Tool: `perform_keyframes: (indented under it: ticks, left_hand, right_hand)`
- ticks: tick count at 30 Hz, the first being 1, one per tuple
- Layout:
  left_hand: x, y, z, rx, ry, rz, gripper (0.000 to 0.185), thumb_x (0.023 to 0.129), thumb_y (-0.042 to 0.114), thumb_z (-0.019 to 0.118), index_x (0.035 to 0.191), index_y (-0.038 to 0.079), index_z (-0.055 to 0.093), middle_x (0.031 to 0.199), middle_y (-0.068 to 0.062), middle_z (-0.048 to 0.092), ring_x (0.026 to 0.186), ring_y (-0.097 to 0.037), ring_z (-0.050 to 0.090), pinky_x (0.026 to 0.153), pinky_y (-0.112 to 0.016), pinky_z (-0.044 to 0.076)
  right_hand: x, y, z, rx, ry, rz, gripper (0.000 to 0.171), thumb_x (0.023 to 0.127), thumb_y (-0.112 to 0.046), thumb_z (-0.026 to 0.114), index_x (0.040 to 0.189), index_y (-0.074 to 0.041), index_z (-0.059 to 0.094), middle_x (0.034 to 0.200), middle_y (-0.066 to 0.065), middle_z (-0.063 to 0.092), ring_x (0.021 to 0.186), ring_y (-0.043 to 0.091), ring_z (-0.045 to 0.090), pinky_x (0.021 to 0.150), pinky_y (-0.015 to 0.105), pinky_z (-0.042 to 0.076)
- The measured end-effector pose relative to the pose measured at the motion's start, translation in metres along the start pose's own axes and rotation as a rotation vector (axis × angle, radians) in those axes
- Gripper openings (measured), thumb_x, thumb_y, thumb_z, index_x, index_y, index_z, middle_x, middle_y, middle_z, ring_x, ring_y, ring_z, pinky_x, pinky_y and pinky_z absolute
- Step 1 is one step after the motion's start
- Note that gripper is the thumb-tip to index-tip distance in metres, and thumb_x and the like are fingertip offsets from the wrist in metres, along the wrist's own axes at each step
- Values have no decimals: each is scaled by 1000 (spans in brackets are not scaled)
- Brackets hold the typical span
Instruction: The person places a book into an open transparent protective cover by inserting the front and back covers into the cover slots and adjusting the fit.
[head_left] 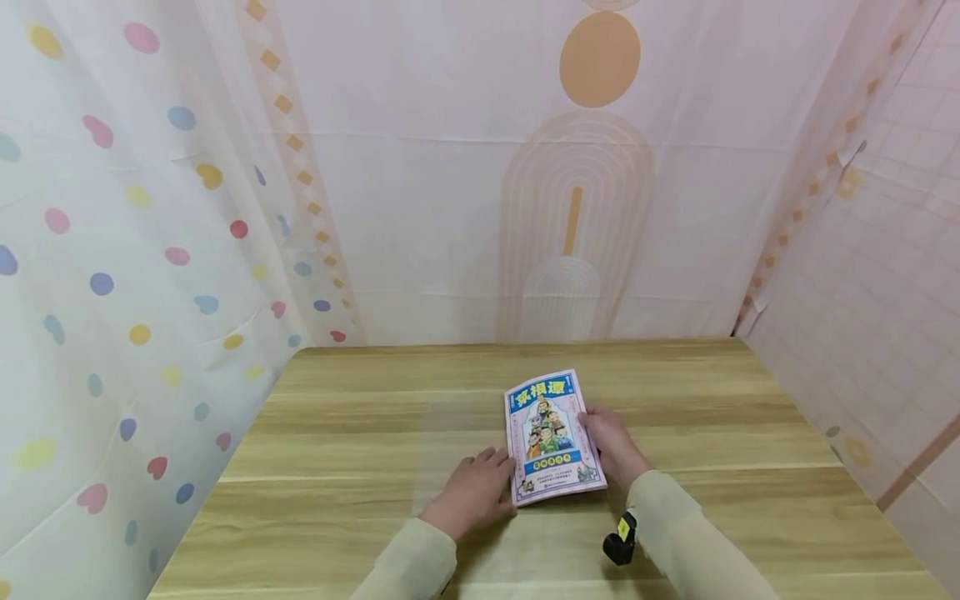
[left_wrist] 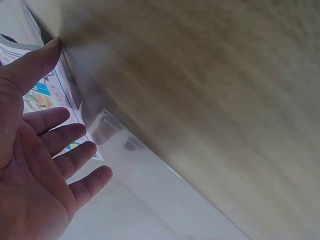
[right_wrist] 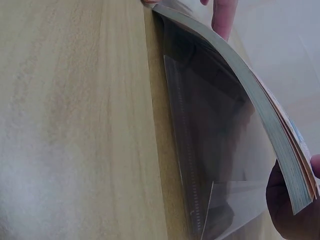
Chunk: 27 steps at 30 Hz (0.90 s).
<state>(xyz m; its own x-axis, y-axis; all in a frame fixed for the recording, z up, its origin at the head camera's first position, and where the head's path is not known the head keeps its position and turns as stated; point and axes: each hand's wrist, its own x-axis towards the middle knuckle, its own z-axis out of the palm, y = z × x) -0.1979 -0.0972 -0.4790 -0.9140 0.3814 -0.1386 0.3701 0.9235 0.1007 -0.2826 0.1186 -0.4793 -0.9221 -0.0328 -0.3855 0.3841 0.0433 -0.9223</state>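
Biggest thing first: pale printed curtains [head_left: 420, 233] around the whole spot, with polka dots on the left and a striped arch at the back. Below them, a wood-grain table [head_left: 337, 442]. There's a clear plastic sheet [head_left: 450, 425] lying on it, a bit of it showing left of the book. Cream sleeves [head_left: 412, 558] on both arms. The paperback book [head_left: 549, 437] has a cartoon cover with Chinese characters; it's over the table between the hands, its right side raised and the pages bowing. The right hand [head_left: 617, 446] pinches that raised edge, thumb on the cover, fingers underneath. The left hand [head_left: 476, 492] is against the left edge, fingers loosely spread, not gripping. Smallest: a black gadget [head_left: 621, 542] with a yellow label, by the right cuff.
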Motion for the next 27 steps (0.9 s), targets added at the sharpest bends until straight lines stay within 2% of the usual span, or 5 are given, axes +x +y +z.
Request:
perform_keyframes:
  ticks: [10,20,27]
  left_hand:
    - [2,-1,4,29,7,7,65,88,42,74,141,11,55,147,-7,51,135,-31,45,105,-50,41]
    - [1,-5,3,22,10,19,60,89,43,72,139,13,58,146,-5,52,134,-30,47,102,-52,43]
    - [0,-10,1,33,20,39,57,89,43,72,138,15,59,146,-4,52,133,-31,48,101,-53,44]
  right_hand:
    - [2,5,0,-4,-2,-13,44,106,-16,38,145,5,40,117,19,62,93,22,64,77,32,54]
    - [6,11,-1,-71,14,-23,48,106,-13,34,150,6,34,132,22,54,109,28,58,89,38,49]
    - [6,15,0,-164,29,-75,44,102,-6,34,142,8,46,120,20,62,99,26,62,87,39,50]
